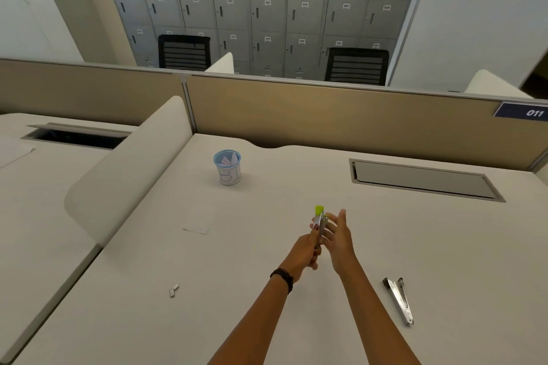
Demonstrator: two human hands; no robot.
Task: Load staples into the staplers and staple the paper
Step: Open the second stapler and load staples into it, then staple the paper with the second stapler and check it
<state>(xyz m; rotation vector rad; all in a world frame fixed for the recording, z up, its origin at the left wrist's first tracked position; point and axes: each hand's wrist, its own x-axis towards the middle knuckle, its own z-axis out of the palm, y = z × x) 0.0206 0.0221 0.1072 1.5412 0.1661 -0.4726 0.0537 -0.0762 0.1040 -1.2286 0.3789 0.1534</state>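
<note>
My left hand grips a small stapler with a yellow-green tip, held upright above the white desk. My right hand is beside it with fingers spread, touching the stapler's right side. A second stapler, metal and swung open flat, lies on the desk to the right. A small strip of staples lies at the left. A white sheet of paper lies flat further back, hard to tell from the desk.
A blue cup with folded paper stands at the back. A closed cable hatch sits at the back right. A rounded white divider borders the left. A tan partition runs behind the desk.
</note>
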